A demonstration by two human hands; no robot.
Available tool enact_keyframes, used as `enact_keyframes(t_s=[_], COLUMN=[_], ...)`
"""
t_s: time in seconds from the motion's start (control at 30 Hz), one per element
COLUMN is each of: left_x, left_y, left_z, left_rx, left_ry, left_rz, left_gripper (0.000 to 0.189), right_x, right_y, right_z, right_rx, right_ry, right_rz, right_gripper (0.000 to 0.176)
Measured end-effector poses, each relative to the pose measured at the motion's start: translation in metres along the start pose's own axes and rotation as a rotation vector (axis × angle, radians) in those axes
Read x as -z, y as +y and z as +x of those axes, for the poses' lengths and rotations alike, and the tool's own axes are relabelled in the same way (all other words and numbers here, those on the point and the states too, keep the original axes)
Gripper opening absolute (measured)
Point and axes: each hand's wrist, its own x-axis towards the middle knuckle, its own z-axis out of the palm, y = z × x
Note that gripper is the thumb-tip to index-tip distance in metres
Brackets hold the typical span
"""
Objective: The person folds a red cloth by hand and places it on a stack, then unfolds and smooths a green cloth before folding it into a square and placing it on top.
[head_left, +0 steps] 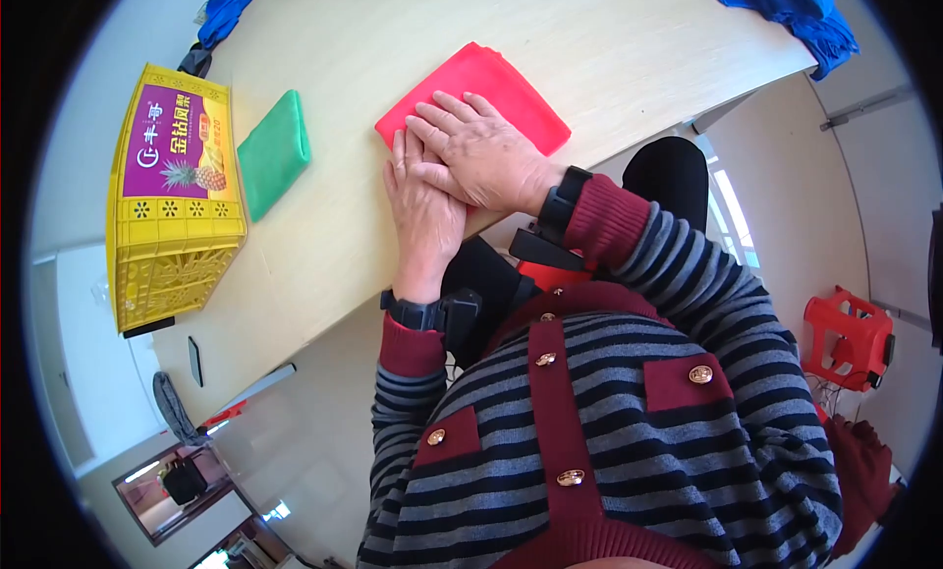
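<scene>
A folded red cloth (pixel 506 92) lies flat near the table's front edge. My right hand (pixel 486 154) rests palm down on it, with its fingers stretched out and partly overlapping my left hand (pixel 427 215). The left one is also palm down, its fingers extended at the cloth's near left edge and partly hidden under the right. Neither hand grips anything. To the left, a folded green cloth (pixel 275 154) lies beside a yellow plastic basket (pixel 177 264) with a pineapple label.
The pale wooden table (pixel 324 245) carries a dark flat phone-like object (pixel 195 361) at its left end. Blue cloth (pixel 801 19) hangs over the far right corner, and more blue fabric (pixel 226 19) lies at the far left. A red stool (pixel 850 338) stands on the floor at right.
</scene>
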Motion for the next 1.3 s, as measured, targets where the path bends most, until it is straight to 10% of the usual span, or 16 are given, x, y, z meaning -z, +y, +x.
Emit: enact_keyframes(t_s=[0.83, 1.3], left_x=[0.005, 0.008], left_y=[-0.011, -0.043], left_z=[-0.022, 0.025], left_rx=[0.011, 0.018], left_ry=[0.023, 0.029], left_rz=[0.060, 0.021], left_gripper=[0.062, 0.058], right_x=[0.024, 0.007], right_y=[0.068, 0.033], right_z=[-0.015, 0.017], right_rx=[-0.315, -0.040], right_ry=[-0.007, 0.010], right_rz=[-0.263, -0.125], right_gripper=[0.059, 0.061])
